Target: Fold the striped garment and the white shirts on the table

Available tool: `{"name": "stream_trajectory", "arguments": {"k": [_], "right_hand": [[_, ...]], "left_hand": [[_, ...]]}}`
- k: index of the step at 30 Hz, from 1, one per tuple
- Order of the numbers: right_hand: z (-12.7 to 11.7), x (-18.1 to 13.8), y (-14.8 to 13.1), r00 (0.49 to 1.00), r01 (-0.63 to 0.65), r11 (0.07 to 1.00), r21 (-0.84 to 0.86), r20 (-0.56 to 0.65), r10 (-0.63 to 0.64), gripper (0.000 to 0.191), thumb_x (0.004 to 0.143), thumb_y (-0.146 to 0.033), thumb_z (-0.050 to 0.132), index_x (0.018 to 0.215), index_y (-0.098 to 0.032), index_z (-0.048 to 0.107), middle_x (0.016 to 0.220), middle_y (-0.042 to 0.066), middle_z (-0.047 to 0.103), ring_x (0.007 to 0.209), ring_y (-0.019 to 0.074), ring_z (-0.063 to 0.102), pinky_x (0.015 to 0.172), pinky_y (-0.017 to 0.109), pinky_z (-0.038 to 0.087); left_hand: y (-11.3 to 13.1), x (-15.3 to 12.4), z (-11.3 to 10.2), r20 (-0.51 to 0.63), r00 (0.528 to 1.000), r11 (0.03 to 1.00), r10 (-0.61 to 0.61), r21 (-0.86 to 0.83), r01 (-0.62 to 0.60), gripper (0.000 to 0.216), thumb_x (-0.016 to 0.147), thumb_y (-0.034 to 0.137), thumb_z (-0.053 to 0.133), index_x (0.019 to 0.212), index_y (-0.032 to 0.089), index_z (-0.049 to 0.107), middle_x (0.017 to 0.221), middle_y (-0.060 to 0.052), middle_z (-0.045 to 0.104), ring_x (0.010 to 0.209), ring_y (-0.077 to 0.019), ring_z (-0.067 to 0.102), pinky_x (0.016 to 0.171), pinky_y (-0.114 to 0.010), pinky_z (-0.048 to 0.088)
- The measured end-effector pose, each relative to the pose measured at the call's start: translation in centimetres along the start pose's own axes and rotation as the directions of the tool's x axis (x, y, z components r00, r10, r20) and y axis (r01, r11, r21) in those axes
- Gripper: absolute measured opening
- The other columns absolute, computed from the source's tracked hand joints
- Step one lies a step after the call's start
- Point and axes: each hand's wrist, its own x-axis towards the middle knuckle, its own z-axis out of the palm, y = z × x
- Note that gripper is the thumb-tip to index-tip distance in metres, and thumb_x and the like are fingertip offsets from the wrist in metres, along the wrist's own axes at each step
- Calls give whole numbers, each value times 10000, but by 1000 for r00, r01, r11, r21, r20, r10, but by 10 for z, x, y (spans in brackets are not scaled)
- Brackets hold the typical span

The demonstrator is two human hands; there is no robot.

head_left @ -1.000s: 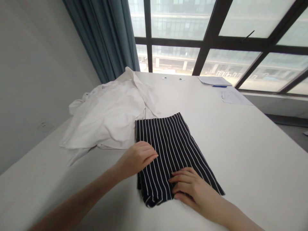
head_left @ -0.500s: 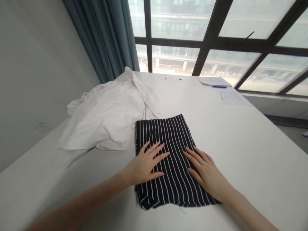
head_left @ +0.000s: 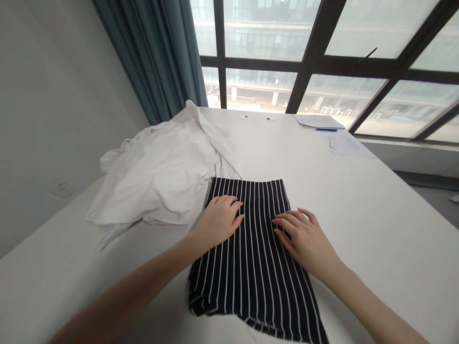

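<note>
A folded black garment with thin white stripes (head_left: 251,267) lies flat on the white table (head_left: 376,229) in front of me. My left hand (head_left: 218,222) rests palm down on its far left part, fingers slightly curled and lying on the cloth. My right hand (head_left: 304,236) lies flat on its far right part, fingers stretched out and a little apart. Neither hand grips the cloth.
A crumpled white shirt (head_left: 161,172) lies to the left, touching the striped garment's far left corner. Papers (head_left: 349,143) and a blue pen (head_left: 326,129) sit at the far right near the window. A blue curtain (head_left: 154,52) hangs at the back left.
The striped garment has turned and slid toward me, its near edge now reaching the bottom of the view. Both hands went from its near edge onto its far part, palms down.
</note>
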Motion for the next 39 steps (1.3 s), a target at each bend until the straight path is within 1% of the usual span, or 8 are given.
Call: {"name": "stream_trajectory", "arguments": {"k": [5,9,15,22,27,31,35,39], "right_hand": [[30,42,21,999,-33,999,28,-37,34,273,946,-201,465,1128,-202,668,1195,99,672,1113,269,591,951,476,430],[51,54,32,997,-66,997,29,-30,66,306,947,-204,454,1192,-182,638,1258,105,633,1188,264,551,994,450,413],[70,53,41,978,-197,980,-6,-65,196,442,956,-294,430,1385,-214,503,1478,101,477,1406,301,342,1090,521,313],[76,52,50,971,-240,971,13,-10,240,483,963,-365,401,1424,-239,467,1528,78,417,1442,298,282,1116,548,279],[79,52,56,962,-269,960,74,-27,272,511,951,-421,422,1436,-263,445,1541,100,391,1447,301,275,1113,575,277],[86,51,64,923,-334,924,187,-135,361,519,937,-424,438,1412,-217,466,1540,156,369,1417,336,329,1092,588,320],[87,52,71,883,-356,885,299,-202,424,540,927,-374,423,1395,-109,462,1383,223,534,1312,344,474,1067,569,376],[84,53,72,880,-325,865,381,-212,424,536,910,-342,436,1395,-116,459,1340,204,581,1239,331,547,1032,553,425]], "left_hand": [[9,23,24,0,999,999,39,7,-39,426,936,290,531,1314,94,540,1409,-179,508,1337,-299,441,1112,-463,344],[1,23,41,3,1000,1000,16,9,-16,469,961,336,478,1391,148,470,1509,-152,408,1427,-286,324,1155,-490,264],[-1,20,42,25,1000,1000,8,13,-9,487,971,356,447,1425,181,440,1549,-131,353,1458,-278,262,1166,-509,224],[-11,24,40,50,998,999,-42,3,42,579,946,459,496,1470,237,389,1574,-113,309,1460,-312,249,1162,-527,222],[-35,26,43,-7,995,995,-96,17,96,582,950,514,469,1462,247,396,1545,-116,367,1438,-313,303,1153,-536,240],[-62,30,48,-104,979,984,-178,-28,176,487,961,442,467,1400,229,464,1505,-112,432,1411,-297,359,1149,-532,264],[-84,36,53,-209,918,934,-336,-197,297,412,953,298,461,1325,125,508,1377,-151,553,1306,-261,486,1106,-453,371],[-89,36,55,-270,901,926,-341,-261,272,380,926,242,468,1275,105,532,1264,-152,597,1226,-252,527,1088,-440,398]]}}
